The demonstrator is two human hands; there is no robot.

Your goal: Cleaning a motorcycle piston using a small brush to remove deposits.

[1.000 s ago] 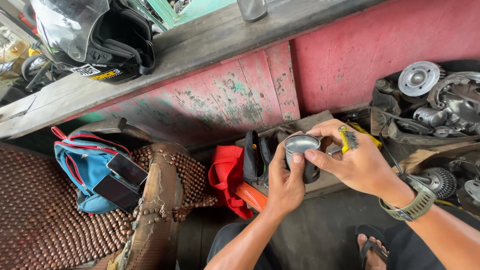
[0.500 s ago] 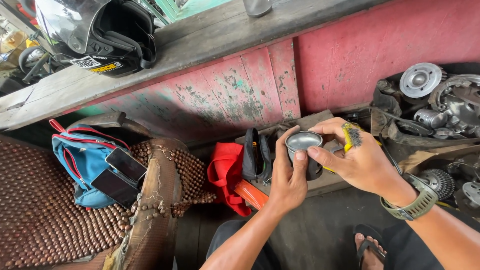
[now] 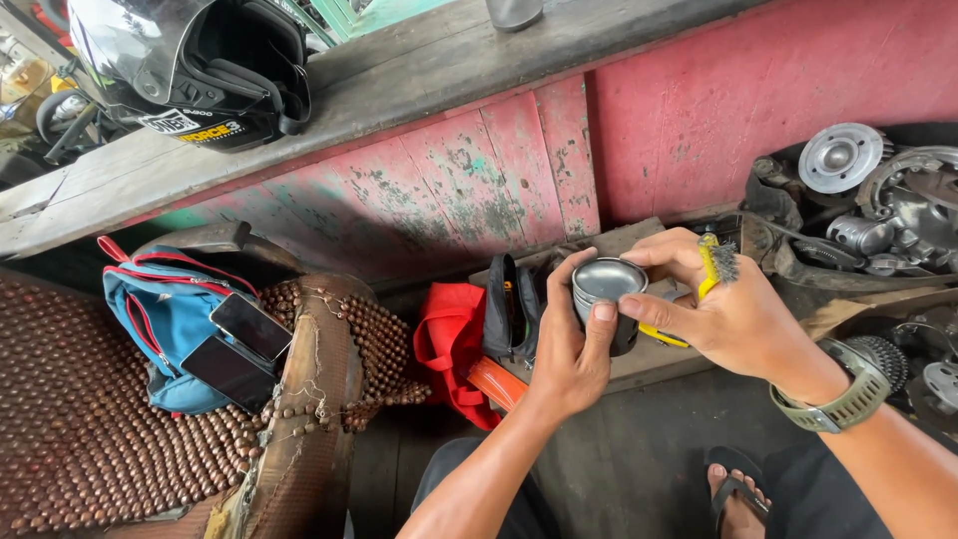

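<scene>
Two hands meet over a round metal cup (image 3: 607,299) held in mid-air, near the middle of the scene and just in front of a wooden block (image 3: 639,354) at the foot of the red wall (image 3: 718,100). The left hand (image 3: 569,349) wraps the cup from below and from its left, fingers (image 3: 602,317) clamped on its dark side. The right hand (image 3: 728,314) touches the cup's right rim with thumb and forefinger, while its other fingers are closed on a yellow-handled wire brush (image 3: 711,274), whose bristles stick up beside the knuckles. A green watch (image 3: 848,399) sits on the right wrist. Far right lie grey engine parts (image 3: 868,200). Left of the hands sit a red bag (image 3: 449,339), a blue backpack (image 3: 165,309) with two phones (image 3: 239,344) on it, and a beaded seat cover (image 3: 80,429). A black helmet (image 3: 200,60) rests on the far wooden worktop (image 3: 399,80).
</scene>
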